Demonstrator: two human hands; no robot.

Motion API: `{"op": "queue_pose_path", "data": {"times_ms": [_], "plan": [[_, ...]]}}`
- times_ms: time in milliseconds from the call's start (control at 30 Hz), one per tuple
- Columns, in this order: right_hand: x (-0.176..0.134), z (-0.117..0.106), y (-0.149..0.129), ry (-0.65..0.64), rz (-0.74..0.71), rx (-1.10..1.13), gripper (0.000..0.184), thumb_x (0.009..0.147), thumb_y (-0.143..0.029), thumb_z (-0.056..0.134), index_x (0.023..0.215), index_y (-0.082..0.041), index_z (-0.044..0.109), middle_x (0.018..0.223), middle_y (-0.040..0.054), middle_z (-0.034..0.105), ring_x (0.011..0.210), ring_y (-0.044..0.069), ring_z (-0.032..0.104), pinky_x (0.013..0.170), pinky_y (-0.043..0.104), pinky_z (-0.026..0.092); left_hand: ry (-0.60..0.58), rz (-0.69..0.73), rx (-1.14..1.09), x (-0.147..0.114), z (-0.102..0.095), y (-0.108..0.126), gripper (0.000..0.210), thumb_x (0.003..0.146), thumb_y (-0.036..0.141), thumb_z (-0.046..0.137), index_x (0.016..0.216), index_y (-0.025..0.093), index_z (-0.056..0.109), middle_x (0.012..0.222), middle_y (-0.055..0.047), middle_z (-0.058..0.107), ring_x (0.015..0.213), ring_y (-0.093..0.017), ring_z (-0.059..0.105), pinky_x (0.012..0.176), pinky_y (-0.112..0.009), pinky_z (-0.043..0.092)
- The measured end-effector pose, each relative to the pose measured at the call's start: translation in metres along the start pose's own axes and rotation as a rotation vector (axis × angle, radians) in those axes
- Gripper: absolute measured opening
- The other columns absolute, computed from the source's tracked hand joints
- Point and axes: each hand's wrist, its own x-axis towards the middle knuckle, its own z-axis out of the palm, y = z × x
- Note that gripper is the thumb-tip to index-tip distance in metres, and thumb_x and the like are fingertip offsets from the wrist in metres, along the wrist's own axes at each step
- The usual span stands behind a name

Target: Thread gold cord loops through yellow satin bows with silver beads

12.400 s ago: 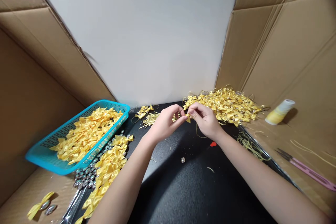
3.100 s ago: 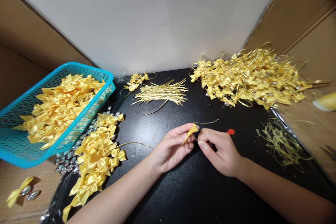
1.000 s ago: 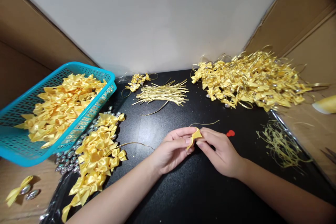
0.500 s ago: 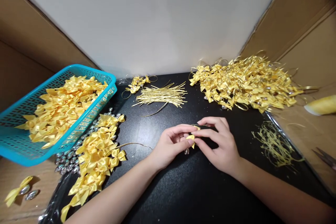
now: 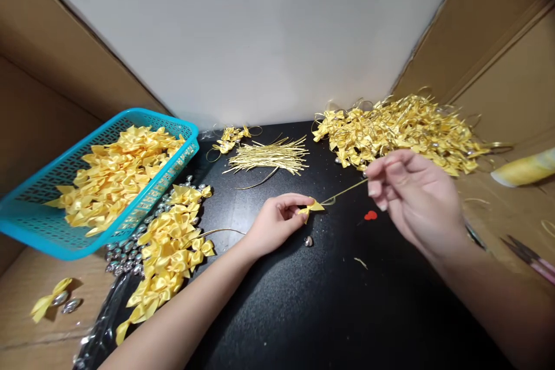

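Over the black counter [image 5: 303, 312], the right hand [image 5: 418, 202] and left hand [image 5: 277, 218] stand apart — the left's grip pinching a yellow bow [image 5: 314, 207], the right's closed on a thin cord [image 5: 344, 191] running straight, rightward from the bow's tip.

Held bow [image 5: 315, 207]: satin-like cloth, smooth, glossy
Stretched cord [image 5: 347, 190]: metallic-looking, slight sheen
Cord bundle [image 5: 269, 157]: metallic-looking, shiny
Lone bead [image 5: 308, 241]: metallic-looking, polished
Bead pile [image 5: 124, 255]: metallic-looking, shiny
Basket [image 5: 47, 247]: plastic, perforated, glossy rim
Tabletop [image 5: 281, 312]: fine-grained, slightly rough, low sheen
Side walls [image 5: 56, 52]: cardboard, creased, matt
Back panel [image 5: 243, 40]: smooth, matt
Scissors [image 5: 535, 261]: metal blades, plastic-looking handles
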Motion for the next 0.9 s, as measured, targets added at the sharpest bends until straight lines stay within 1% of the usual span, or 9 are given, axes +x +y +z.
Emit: {"op": "queue_pose_path", "data": {"times_ms": [167,400,467,533,600,667,700,800,900], "plan": [[0.015,-0.013,-0.040,0.072,0.029,0.128,0.023,0.065,-0.035,0.084,0.072,-0.024,0.064,0.064,-0.0049,0.061,0.053,0.006,0.056,0.046,0.017,0.048,0.074,0.026,0.216,0.001,-0.001,0.001,0.028,0.077,0.016,0.062,0.103,0.012,0.070,0.101,-0.012,0.071,0.074,-0.015,0.062,0.067,-0.027,0.049],[0.012,-0.044,-0.056,0.113,-0.125,0.055,0.003,0.078,-0.025,0.075,0.080,-0.026,0.072,0.074,-0.0030,0.066,0.062,0.003,0.059,0.049,0.017,0.047,0.108,0.052,0.357,0.001,0.000,0.002,0.025,0.079,0.018,0.059,0.100,0.012,0.070,0.095,-0.010,0.072,0.068,-0.013,0.060,0.063,-0.026,0.048],[0.011,-0.045,-0.055,0.102,-0.116,0.026,0.005,0.081,-0.021,0.072,0.081,-0.026,0.073,0.076,-0.0029,0.068,0.067,0.005,0.062,0.051,0.021,0.047,0.087,0.078,0.375,0.001,-0.001,0.002,0.027,0.080,0.019,0.058,0.103,0.013,0.070,0.100,-0.011,0.070,0.070,-0.013,0.059,0.063,-0.026,0.048],[0.011,-0.040,-0.054,0.094,-0.106,0.014,0.009,0.081,-0.018,0.071,0.081,-0.027,0.074,0.077,-0.0033,0.069,0.069,0.006,0.064,0.054,0.025,0.048,0.069,0.142,0.428,-0.001,-0.003,0.005,0.031,0.081,0.020,0.057,0.109,0.016,0.068,0.116,-0.012,0.064,0.074,-0.013,0.060,0.065,-0.027,0.050],[0.011,-0.033,-0.052,0.092,-0.097,0.023,0.009,0.078,-0.017,0.073,0.079,-0.026,0.074,0.077,-0.0038,0.071,0.069,0.007,0.065,0.057,0.026,0.051,0.132,0.240,0.563,-0.006,-0.004,0.012,0.033,0.079,0.022,0.058,0.111,0.018,0.066,0.126,-0.012,0.055,0.085,-0.016,0.059,0.073,-0.031,0.051],[0.011,-0.026,-0.051,0.069,-0.084,0.037,0.007,0.076,-0.019,0.076,0.078,-0.026,0.073,0.082,-0.0032,0.073,0.070,0.008,0.066,0.062,0.027,0.054,0.206,0.301,0.763,-0.013,-0.003,0.021,0.030,0.077,0.028,0.063,0.104,0.018,0.066,0.116,-0.011,0.055,0.094,-0.021,0.057,0.082,-0.037,0.049],[0.011,-0.022,-0.049,0.049,-0.076,0.043,0.007,0.075,-0.021,0.077,0.078,-0.026,0.073,0.085,-0.0026,0.074,0.071,0.008,0.067,0.063,0.027,0.055,0.185,0.286,0.858,-0.017,-0.001,0.025,0.028,0.075,0.033,0.065,0.099,0.018,0.065,0.105,-0.010,0.057,0.094,-0.023,0.057,0.083,-0.039,0.048],[0.011,-0.014,-0.043,-0.013,-0.034,0.041,0.011,0.071,-0.027,0.079,0.079,-0.028,0.071,0.088,-0.0021,0.075,0.069,0.010,0.069,0.060,0.026,0.056,-0.067,0.089,1.036,-0.029,0.007,0.033,0.038,0.069,0.046,0.071,0.095,0.018,0.063,0.090,-0.007,0.061,0.078,-0.024,0.059,0.068,-0.035,0.048],[0.009,-0.004,-0.030,-0.068,0.044,-0.007,0.013,0.072,-0.031,0.078,0.081,-0.026,0.070,0.074,-0.0017,0.074,0.057,0.010,0.067,0.052,0.025,0.055,-0.126,0.038,1.109,-0.032,0.014,0.031,0.017,0.079,0.029,0.060,0.092,0.018,0.063,0.090,-0.007,0.063,0.075,-0.021,0.061,0.063,-0.030,0.045]]}}
